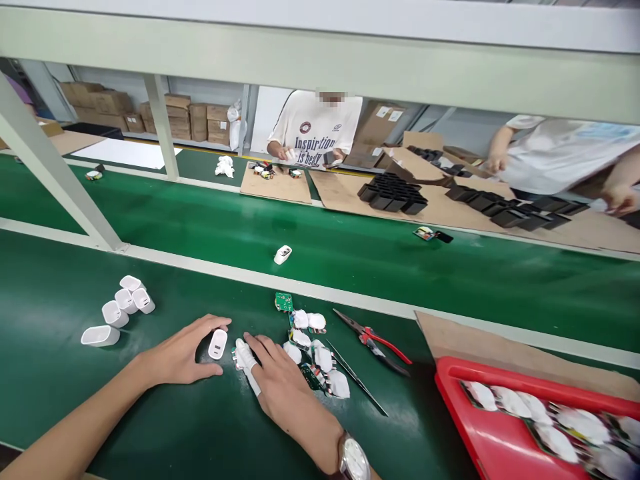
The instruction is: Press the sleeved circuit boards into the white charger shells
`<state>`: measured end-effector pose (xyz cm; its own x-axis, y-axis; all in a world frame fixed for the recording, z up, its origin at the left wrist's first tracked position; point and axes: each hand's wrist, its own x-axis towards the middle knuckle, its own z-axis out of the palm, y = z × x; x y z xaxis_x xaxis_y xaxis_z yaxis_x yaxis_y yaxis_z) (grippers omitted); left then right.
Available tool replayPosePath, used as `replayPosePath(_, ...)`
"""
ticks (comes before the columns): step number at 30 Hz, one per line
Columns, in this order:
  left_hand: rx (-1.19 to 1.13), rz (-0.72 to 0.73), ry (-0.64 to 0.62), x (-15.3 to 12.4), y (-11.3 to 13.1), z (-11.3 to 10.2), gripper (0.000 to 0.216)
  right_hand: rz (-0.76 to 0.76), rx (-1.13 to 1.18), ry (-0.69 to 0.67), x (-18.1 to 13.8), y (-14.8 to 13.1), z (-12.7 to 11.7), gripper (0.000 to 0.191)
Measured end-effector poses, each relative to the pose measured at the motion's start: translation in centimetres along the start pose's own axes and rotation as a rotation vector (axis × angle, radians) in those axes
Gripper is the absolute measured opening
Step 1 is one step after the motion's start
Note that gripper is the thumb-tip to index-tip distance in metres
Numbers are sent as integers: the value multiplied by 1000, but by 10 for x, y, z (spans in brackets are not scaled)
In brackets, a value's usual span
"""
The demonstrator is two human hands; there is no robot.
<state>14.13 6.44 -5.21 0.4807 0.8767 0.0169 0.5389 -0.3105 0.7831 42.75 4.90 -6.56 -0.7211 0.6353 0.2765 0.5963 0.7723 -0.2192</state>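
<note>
My left hand (183, 353) rests on the green mat with fingers curved around a white charger housing (218, 344), thumb and forefinger touching it. My right hand (273, 380) lies flat beside it, fingers stretched out, with a white cot on one finger, its fingertips just right of the housing. A watch sits on my right wrist. Right of my right hand lies a cluster of circuit boards with white wrapped parts (313, 350).
Several empty white housings (123, 308) lie at the left. Red-handled pliers (373, 339) and a thin rod (356, 379) lie to the right, by a red tray (453, 393) of boards. One housing (283, 254) rides the belt. Two people work across it with black trays (393, 193).
</note>
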Motion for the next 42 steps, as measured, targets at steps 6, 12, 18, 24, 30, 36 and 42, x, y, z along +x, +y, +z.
replayPosePath(6,81,2,81,4,-1,12,72,127,267,325,7,-7,-21,51)
replayPosePath(12,84,27,64,7,6,4,90,144,320,415,11,-11,-27,53)
replayPosePath(18,-10,125,-16,9,11,8,39,73,395,460,10,-14,-16,51)
replayPosePath(24,122,254,125,9,13,23,47,-10,245,401,6,-13,-7,56)
replayPosePath(30,157,277,130,8,9,23,46,-23,198,376,5,-12,-6,60)
replayPosePath(36,144,263,89,9,11,23,45,-27,167,343,11,-16,-14,48)
replayPosePath(42,67,243,17,10,10,23,48,10,221,304,12,-16,-16,42)
